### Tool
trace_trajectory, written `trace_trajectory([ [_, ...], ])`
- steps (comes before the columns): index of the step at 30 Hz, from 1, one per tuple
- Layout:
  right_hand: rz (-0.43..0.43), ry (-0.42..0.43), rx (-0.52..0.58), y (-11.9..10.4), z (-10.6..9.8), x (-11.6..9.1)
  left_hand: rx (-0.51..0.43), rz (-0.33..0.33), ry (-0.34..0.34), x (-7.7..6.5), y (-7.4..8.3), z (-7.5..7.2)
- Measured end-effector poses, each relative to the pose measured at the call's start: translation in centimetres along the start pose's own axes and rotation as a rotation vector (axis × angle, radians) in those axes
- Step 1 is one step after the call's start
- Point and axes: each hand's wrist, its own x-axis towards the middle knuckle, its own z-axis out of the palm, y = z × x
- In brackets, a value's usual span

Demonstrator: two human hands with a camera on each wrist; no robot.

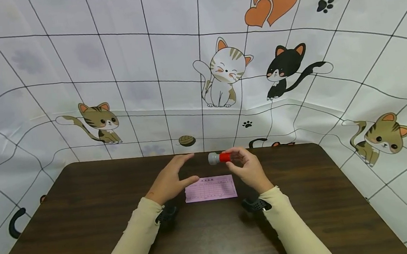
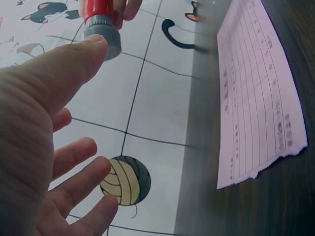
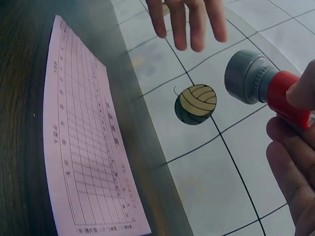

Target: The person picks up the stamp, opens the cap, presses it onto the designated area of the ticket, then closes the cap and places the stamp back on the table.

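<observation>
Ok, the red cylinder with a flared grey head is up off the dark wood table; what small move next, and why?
Probably ease the open left hand in and lightly pinch the flared grey head: it faces that empty hand across a gap, while the right hand grips the red cylinder, leaving the head free.

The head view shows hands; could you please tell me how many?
2: the left hand, empty, and, to its right, the right hand, holding a red-and-gray object.
</observation>
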Motion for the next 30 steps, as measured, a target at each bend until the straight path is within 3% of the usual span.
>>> trace_trajectory([
  [3,-0.011,-0.008,-0.011,1.5,0.4,0.1,0.002,0.001,0.005,0.1,0.3,0.1],
  [9,-0.01,-0.042,0.009,0.8,0.9,0.0,0.009,0.004,0.016,0.0,1.1,0.0],
  [17,-0.023,-0.109,-0.03,-0.9,1.5,-0.1,0.036,0.057,0.055,0.0,2.2,-0.1],
  [30,-0.095,-0.134,0.025,-0.5,1.9,-0.4,0.061,0.118,0.08,-0.1,3.4,-0.2],
])
